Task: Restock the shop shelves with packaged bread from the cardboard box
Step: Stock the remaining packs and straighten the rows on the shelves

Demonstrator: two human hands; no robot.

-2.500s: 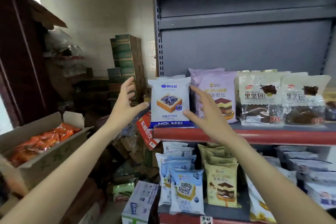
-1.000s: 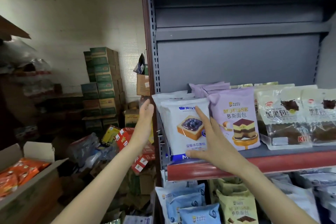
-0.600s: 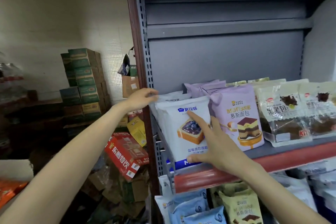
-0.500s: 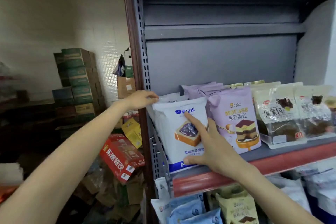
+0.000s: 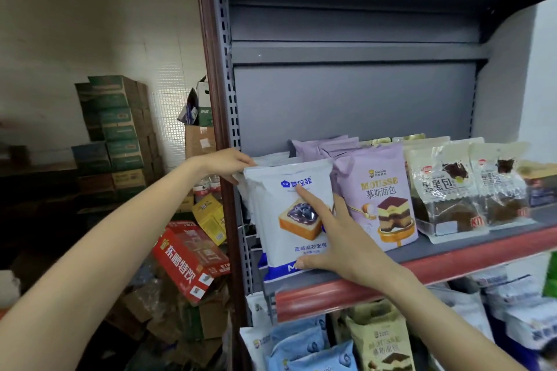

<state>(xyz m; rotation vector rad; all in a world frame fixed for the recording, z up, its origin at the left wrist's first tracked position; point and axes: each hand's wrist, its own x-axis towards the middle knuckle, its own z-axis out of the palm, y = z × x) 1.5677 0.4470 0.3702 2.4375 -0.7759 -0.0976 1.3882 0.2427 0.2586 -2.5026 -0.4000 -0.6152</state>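
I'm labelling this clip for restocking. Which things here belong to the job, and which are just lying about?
Job: left hand, right hand, white blueberry bread packet, shelf.
Lying about: red carton, yellow box, green stacked cartons.

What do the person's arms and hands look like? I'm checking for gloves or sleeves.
Both forearms are bare: no sleeves reach into view. The left hand and right hand wear no gloves, and no rings, watch or bracelets show. Nails look short and unpainted.
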